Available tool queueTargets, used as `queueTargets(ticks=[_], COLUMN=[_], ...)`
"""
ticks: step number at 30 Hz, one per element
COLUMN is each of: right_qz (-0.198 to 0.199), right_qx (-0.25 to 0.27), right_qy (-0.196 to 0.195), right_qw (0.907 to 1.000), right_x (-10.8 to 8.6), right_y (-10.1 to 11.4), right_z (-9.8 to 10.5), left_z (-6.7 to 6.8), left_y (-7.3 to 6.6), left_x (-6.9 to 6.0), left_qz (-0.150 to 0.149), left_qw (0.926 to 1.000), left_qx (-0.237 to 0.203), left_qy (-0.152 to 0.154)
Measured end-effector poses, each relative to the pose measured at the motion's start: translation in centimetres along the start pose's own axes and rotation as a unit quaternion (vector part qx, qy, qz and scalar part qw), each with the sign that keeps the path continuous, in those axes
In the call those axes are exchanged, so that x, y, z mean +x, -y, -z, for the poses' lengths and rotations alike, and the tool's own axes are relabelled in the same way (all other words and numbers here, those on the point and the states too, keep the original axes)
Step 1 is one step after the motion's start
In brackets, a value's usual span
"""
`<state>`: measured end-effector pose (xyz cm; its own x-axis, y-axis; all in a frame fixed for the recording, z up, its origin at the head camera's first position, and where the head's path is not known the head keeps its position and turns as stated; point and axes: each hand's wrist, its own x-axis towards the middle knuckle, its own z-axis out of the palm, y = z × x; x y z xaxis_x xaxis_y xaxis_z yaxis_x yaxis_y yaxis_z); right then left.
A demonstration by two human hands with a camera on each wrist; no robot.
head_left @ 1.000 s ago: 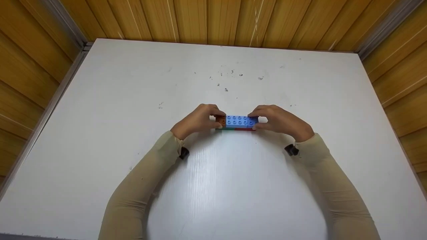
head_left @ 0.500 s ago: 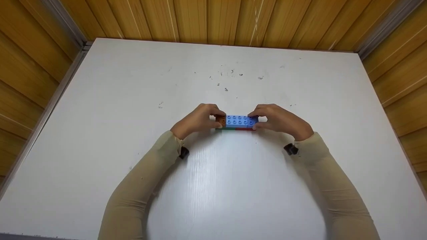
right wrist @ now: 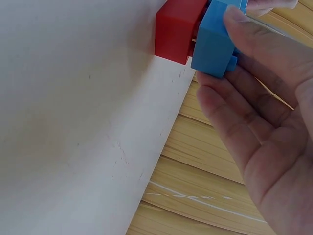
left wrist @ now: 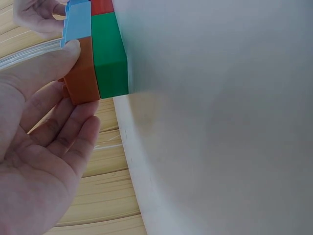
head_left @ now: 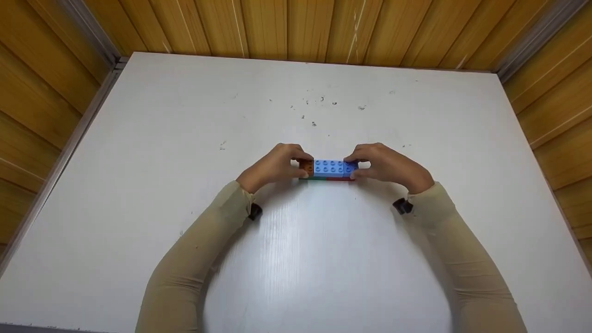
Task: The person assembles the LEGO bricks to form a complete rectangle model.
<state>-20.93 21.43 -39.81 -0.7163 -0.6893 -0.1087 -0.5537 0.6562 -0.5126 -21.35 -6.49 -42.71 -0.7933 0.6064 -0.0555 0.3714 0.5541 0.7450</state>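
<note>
Toy building bricks stand in two layers on the white table [head_left: 323, 259]. An orange brick [left wrist: 80, 73], a light blue brick [head_left: 329, 172] and a darker blue brick [right wrist: 211, 49] form the upper row. Under them lie a green brick [left wrist: 110, 58] and a red brick [right wrist: 177, 32]. My left hand [head_left: 277, 164] pinches the orange brick at the left end between thumb and fingers. At the other end my right hand [head_left: 388, 165] pinches the blue brick. A narrow gap shows between this blue brick and the red one in the right wrist view.
Wood-patterned panels [head_left: 305, 30] rise behind the table and along both sides. Dark marks [head_left: 322, 99] spot the tabletop beyond the bricks. A small black device [head_left: 403, 206] sits at the right wrist, another black device [head_left: 255, 212] at the left.
</note>
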Motion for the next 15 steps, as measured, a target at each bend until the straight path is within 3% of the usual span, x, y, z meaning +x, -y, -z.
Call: queueTargets(ticks=[15], right_qz=[-0.023], right_qx=[0.022], right_qy=[0.010], right_qw=[0.9995], right_x=[0.55], right_y=[-0.05], right_z=[0.07], left_z=[0.06], left_y=[-0.07], left_x=[0.19], left_qz=[0.006], left_qw=[0.9999], left_qx=[0.004], left_qy=[0.008])
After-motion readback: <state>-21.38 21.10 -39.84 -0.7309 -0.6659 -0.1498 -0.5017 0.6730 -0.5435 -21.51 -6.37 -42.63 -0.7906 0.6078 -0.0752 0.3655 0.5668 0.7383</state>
